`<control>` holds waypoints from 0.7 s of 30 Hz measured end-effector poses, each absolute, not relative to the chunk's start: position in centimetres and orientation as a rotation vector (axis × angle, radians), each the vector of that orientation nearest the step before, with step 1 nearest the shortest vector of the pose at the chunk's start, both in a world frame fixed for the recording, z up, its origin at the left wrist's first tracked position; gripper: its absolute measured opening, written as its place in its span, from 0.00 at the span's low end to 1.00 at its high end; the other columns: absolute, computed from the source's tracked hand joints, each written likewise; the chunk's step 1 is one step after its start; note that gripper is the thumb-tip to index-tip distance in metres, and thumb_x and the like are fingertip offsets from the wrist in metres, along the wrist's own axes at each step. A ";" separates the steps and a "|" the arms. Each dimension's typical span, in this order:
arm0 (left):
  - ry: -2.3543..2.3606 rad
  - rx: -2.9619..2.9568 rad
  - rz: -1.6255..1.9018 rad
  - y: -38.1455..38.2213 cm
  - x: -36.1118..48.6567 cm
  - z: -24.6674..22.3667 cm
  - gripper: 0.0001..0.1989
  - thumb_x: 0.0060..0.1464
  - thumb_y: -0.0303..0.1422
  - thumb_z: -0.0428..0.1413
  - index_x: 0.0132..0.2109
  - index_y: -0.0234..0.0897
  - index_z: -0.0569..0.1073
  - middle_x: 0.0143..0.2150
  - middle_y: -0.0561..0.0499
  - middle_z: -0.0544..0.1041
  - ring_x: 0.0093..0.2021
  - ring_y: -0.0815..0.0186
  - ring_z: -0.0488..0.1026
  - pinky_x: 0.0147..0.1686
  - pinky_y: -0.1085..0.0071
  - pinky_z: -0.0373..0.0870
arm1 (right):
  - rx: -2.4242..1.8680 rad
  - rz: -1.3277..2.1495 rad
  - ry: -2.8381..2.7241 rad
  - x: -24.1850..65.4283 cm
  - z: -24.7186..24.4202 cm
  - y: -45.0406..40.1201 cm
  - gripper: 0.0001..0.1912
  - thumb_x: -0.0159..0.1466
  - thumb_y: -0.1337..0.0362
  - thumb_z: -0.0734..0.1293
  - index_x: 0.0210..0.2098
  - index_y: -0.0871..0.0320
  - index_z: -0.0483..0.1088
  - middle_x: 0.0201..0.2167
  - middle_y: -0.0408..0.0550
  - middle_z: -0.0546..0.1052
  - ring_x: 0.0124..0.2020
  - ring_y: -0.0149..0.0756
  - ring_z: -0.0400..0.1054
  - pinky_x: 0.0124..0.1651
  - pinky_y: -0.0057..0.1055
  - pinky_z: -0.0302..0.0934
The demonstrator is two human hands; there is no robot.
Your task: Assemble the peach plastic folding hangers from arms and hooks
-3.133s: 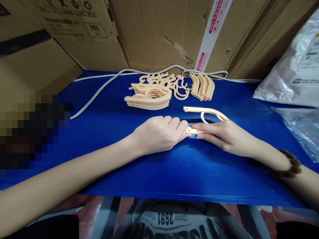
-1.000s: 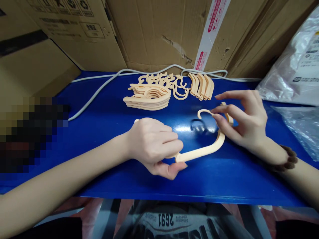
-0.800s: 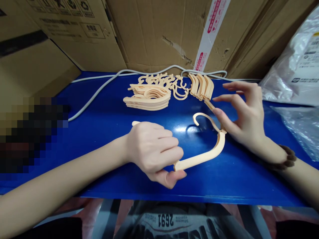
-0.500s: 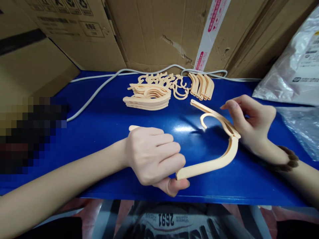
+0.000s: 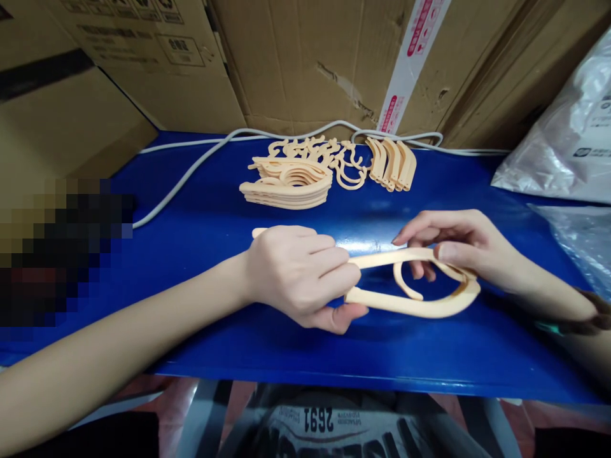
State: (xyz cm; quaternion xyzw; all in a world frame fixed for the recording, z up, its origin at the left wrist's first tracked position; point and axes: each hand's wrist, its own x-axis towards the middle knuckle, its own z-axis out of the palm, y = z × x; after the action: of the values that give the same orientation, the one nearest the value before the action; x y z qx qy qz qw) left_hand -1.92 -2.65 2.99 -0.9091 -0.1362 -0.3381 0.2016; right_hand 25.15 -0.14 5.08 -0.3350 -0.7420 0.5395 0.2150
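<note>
A cream plastic folding clothes hanger (image 5: 420,308) is held over the table, its two arms folded near each other and its curved hook between them. My left hand (image 5: 305,273) is closed around the free ends, with the thumb below the lower arm. A pale tip of some cream piece (image 5: 258,233) pokes out behind this hand; the rest of it is hidden by the palm. At the hinge end, my right hand (image 5: 463,245) has its thumb on the upper arm and its fingers bent behind.
Stacked folded hangers (image 5: 286,191) lie at the back of the blue table (image 5: 200,337). Beside them are loose hooks (image 5: 351,175) and curved arm pieces (image 5: 391,165). A white cable (image 5: 191,168) runs along cardboard boxes (image 5: 310,57). Plastic bags (image 5: 558,152) sit at right.
The hanger's upper arm has swung down and left toward the lower arm, and its end now meets my left hand. My right hand has turned, and its thumb now presses the upper arm.
</note>
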 end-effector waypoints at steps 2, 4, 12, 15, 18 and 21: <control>-0.414 -2.544 -0.900 -2.4 -1.9 3.2 0.16 0.59 0.40 0.51 0.25 0.39 0.65 0.18 0.56 0.68 0.18 0.70 0.64 0.17 0.69 0.54 | -0.913 1.614 -2.067 25.2 5.1 0.1 0.21 0.62 0.51 0.72 0.48 0.57 0.72 0.26 0.42 0.79 0.24 0.31 0.71 0.25 0.25 0.64; -0.466 -2.546 -0.886 -2.1 -1.9 3.3 0.16 0.58 0.39 0.52 0.24 0.39 0.64 0.18 0.56 0.68 0.18 0.70 0.64 0.17 0.69 0.54 | -0.952 1.619 -2.065 25.1 5.0 0.2 0.22 0.62 0.55 0.72 0.52 0.57 0.70 0.27 0.41 0.78 0.25 0.29 0.71 0.26 0.24 0.64; -0.454 -2.673 -0.918 -1.6 -1.8 2.1 0.14 0.58 0.40 0.50 0.26 0.39 0.64 0.19 0.56 0.65 0.20 0.68 0.61 0.20 0.67 0.51 | -1.069 1.080 -2.002 24.7 3.4 0.4 0.08 0.65 0.60 0.69 0.41 0.52 0.65 0.35 0.43 0.76 0.29 0.32 0.69 0.32 0.30 0.65; -0.402 -2.843 -0.779 -1.5 -1.6 2.3 0.06 0.52 0.32 0.49 0.28 0.38 0.66 0.23 0.53 0.67 0.24 0.65 0.61 0.23 0.67 0.55 | -1.022 0.881 -2.099 24.9 3.0 0.8 0.08 0.67 0.64 0.66 0.32 0.53 0.61 0.35 0.44 0.74 0.31 0.33 0.69 0.35 0.33 0.64; -0.371 -2.929 -0.635 -1.2 -1.5 2.7 0.05 0.48 0.26 0.48 0.29 0.37 0.67 0.26 0.49 0.69 0.27 0.63 0.62 0.28 0.66 0.60 | -0.958 0.606 -2.289 25.1 2.9 1.2 0.08 0.68 0.67 0.61 0.32 0.54 0.68 0.40 0.48 0.74 0.38 0.38 0.70 0.40 0.36 0.63; -0.392 -2.946 -0.604 -0.8 -1.5 2.7 0.07 0.52 0.26 0.47 0.34 0.34 0.69 0.33 0.45 0.73 0.36 0.58 0.67 0.39 0.61 0.66 | -0.931 0.437 -2.360 25.3 2.9 1.3 0.10 0.69 0.68 0.60 0.36 0.53 0.73 0.44 0.50 0.73 0.42 0.40 0.71 0.44 0.39 0.63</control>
State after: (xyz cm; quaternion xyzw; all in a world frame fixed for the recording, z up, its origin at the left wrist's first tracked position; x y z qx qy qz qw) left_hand -1.53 -0.76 2.75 -0.9700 -0.1290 -0.1987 0.0542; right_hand 25.27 1.31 2.93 -0.3471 -0.8801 0.1628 0.2801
